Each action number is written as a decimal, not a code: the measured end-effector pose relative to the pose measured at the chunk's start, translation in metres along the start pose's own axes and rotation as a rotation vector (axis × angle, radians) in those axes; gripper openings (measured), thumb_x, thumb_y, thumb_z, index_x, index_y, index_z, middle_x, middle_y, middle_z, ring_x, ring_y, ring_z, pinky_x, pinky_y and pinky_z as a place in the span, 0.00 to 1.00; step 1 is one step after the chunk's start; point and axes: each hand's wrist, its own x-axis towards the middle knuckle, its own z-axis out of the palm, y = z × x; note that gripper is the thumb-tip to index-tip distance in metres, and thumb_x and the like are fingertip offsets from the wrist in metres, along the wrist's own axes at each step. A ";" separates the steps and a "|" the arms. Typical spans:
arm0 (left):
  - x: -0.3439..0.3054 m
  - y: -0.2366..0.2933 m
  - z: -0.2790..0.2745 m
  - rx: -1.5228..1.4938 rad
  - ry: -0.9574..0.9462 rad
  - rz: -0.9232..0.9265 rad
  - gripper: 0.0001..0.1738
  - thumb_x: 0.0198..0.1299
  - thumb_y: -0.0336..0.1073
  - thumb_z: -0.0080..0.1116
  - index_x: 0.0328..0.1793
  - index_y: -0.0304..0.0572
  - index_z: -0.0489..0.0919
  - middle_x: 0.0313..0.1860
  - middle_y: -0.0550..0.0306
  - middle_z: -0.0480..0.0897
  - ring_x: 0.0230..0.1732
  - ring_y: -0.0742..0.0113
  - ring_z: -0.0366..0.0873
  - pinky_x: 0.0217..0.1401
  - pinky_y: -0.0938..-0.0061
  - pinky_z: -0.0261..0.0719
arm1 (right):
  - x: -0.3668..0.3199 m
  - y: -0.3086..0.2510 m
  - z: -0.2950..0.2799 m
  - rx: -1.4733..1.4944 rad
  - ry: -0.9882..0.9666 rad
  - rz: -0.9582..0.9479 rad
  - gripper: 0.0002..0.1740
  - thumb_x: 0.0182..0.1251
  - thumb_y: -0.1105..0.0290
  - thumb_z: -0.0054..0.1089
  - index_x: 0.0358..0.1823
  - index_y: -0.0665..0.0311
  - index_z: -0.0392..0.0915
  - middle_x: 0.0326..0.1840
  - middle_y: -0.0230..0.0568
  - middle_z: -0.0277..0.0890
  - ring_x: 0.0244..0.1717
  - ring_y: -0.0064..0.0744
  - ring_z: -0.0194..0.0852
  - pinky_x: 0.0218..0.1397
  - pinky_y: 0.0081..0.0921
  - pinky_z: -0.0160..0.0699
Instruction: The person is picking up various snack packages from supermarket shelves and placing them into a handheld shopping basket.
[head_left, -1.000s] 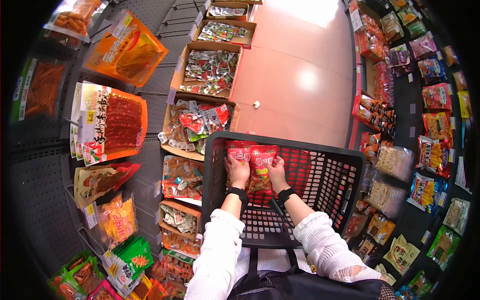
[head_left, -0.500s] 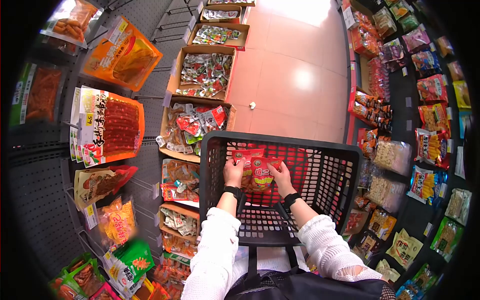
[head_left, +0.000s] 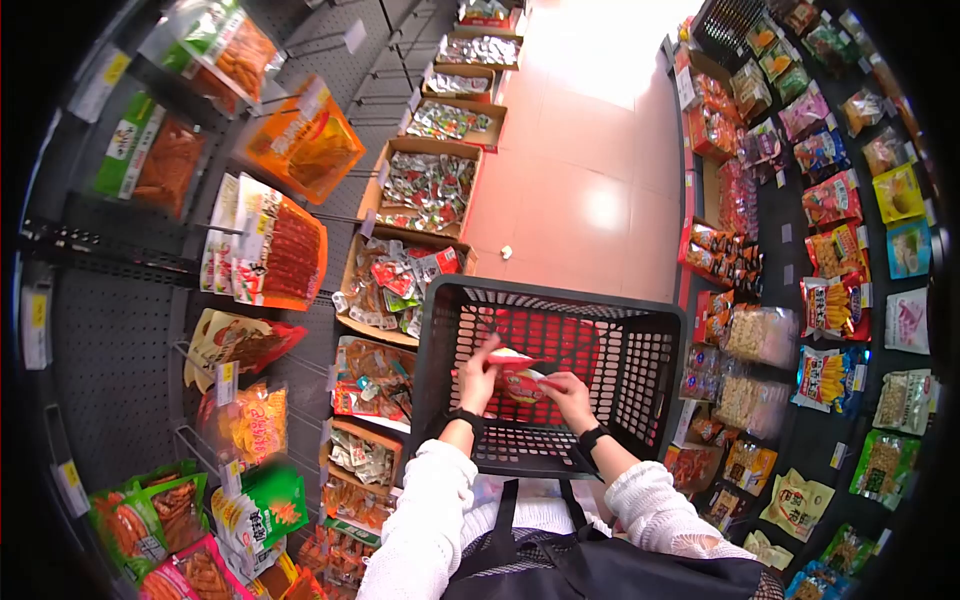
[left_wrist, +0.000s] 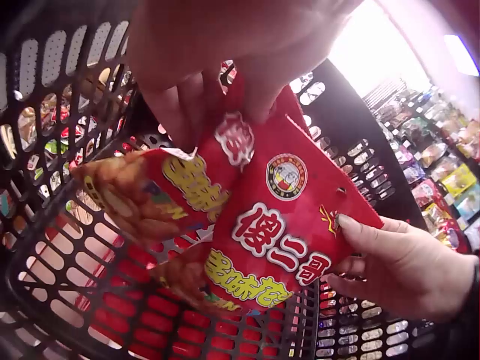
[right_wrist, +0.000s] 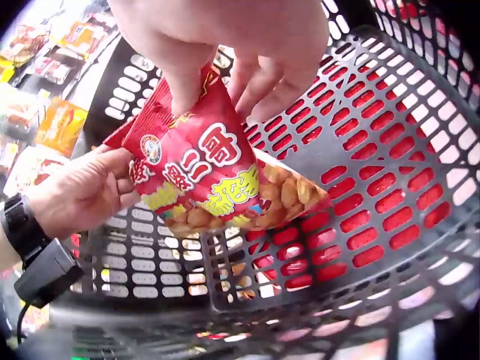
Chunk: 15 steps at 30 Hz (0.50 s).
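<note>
Two red snack bags with yellow and white lettering and pictured nuts are held up inside a black plastic shopping basket (head_left: 455, 440). My left hand (head_left: 477, 383) grips the bags at their top edges. The front bag (left_wrist: 277, 225) hangs with its printed face showing, and my right hand (head_left: 572, 400) pinches its other upper corner between thumb and fingers. Behind it, the second bag (left_wrist: 150, 191) is tilted and partly covered. In the right wrist view, the front bag slants across, stretched between both hands. Red shows through the holes of the basket floor (right_wrist: 367, 210).
Cardboard boxes (head_left: 425, 185) of small packets line the left side. Above them, hanging snack bags (head_left: 285, 245) fill a dark pegboard. Shelves of packaged snacks (head_left: 835, 305) stand on the right. A reddish tiled aisle (head_left: 570, 180) runs ahead, with a small white scrap (head_left: 506, 252) on it.
The bags, earlier upright and side by side facing me, have been drawn together and tipped, so the head view shows mainly their top edges. The head view has shifted, with the shelves displaced.
</note>
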 end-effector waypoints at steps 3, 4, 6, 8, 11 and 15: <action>-0.011 0.003 -0.008 0.017 -0.082 0.016 0.14 0.47 0.27 0.57 0.41 0.50 0.85 0.41 0.49 0.82 0.42 0.56 0.80 0.46 0.71 0.77 | -0.001 -0.011 -0.018 -0.052 -0.024 -0.100 0.08 0.54 0.70 0.65 0.33 0.65 0.83 0.45 0.40 0.77 0.46 0.31 0.75 0.50 0.23 0.73; -0.020 0.014 -0.017 0.049 -0.072 0.072 0.14 0.47 0.27 0.58 0.42 0.50 0.84 0.44 0.49 0.81 0.46 0.55 0.78 0.50 0.71 0.75 | -0.006 -0.013 -0.023 -0.021 -0.018 -0.141 0.07 0.54 0.71 0.65 0.34 0.66 0.83 0.45 0.41 0.77 0.47 0.31 0.75 0.50 0.23 0.73; -0.037 0.032 -0.037 0.032 0.004 0.145 0.14 0.49 0.26 0.59 0.43 0.48 0.84 0.49 0.50 0.79 0.52 0.56 0.75 0.55 0.71 0.73 | -0.011 -0.029 -0.031 0.033 -0.057 -0.235 0.08 0.55 0.73 0.64 0.36 0.68 0.82 0.45 0.41 0.78 0.46 0.30 0.76 0.49 0.22 0.73; -0.042 0.050 -0.034 -0.070 0.063 0.229 0.13 0.50 0.26 0.59 0.43 0.47 0.83 0.49 0.51 0.80 0.53 0.58 0.76 0.57 0.72 0.72 | -0.017 -0.026 -0.051 0.139 -0.026 -0.090 0.12 0.59 0.72 0.61 0.45 0.68 0.79 0.38 0.35 0.79 0.40 0.24 0.76 0.45 0.18 0.73; -0.065 0.092 -0.073 -0.128 0.199 0.362 0.13 0.51 0.28 0.61 0.45 0.43 0.82 0.46 0.52 0.82 0.53 0.59 0.77 0.55 0.72 0.74 | -0.046 -0.090 -0.070 0.269 -0.040 0.061 0.15 0.61 0.72 0.58 0.48 0.72 0.77 0.40 0.34 0.79 0.41 0.21 0.75 0.48 0.18 0.70; -0.080 0.142 -0.111 -0.445 0.259 0.045 0.10 0.59 0.31 0.57 0.46 0.37 0.81 0.38 0.59 0.84 0.39 0.78 0.79 0.43 0.81 0.76 | -0.035 -0.103 -0.081 0.444 -0.039 -0.149 0.07 0.62 0.74 0.58 0.39 0.69 0.79 0.35 0.33 0.80 0.36 0.19 0.75 0.42 0.16 0.70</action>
